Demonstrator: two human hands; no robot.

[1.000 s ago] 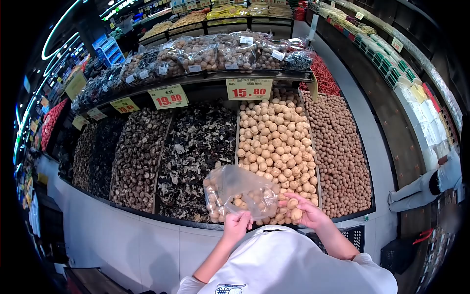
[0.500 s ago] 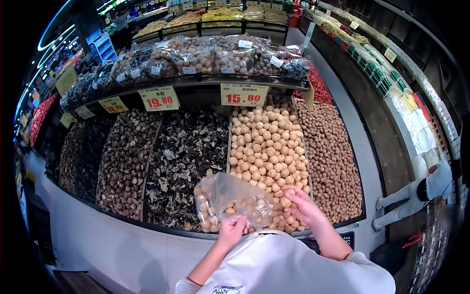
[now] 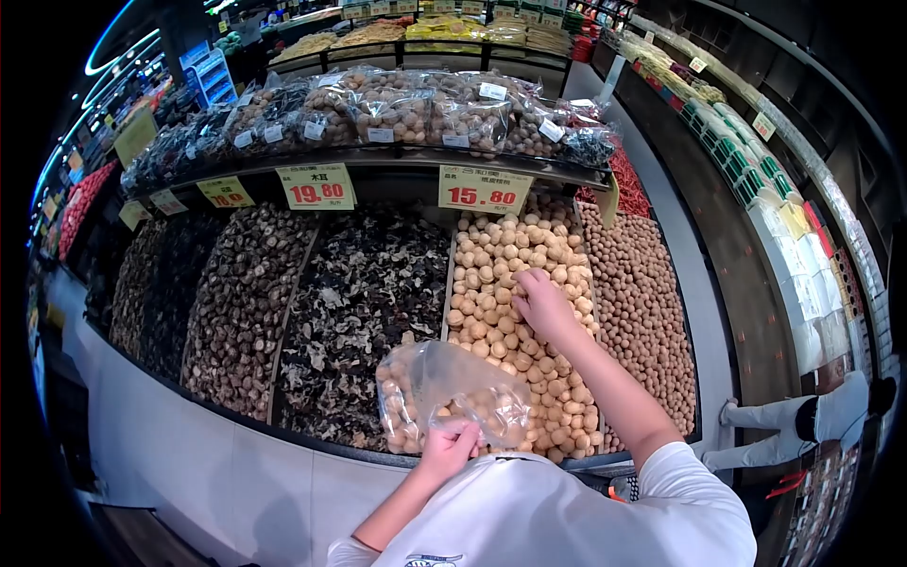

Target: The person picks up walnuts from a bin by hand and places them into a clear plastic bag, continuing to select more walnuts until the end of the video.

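My left hand pinches the lower edge of a clear plastic bag partly filled with pale round nuts, held over the front rim of the display. My right hand reaches out over the bin of loose pale nuts, fingers curled down onto the pile near its middle. Whether it grips a nut cannot be seen. A yellow price tag reading 15.80 hangs above that bin.
Bins of dark dried mushrooms, black fungus and small brown nuts flank the pale nut bin. Bagged goods fill the shelf above. An aisle runs along the right, where another person stands by shelves.
My right hand has left the bag's mouth near the front rim and stretched forward to the middle of the pale nut pile. The left hand keeps holding the bag in place.
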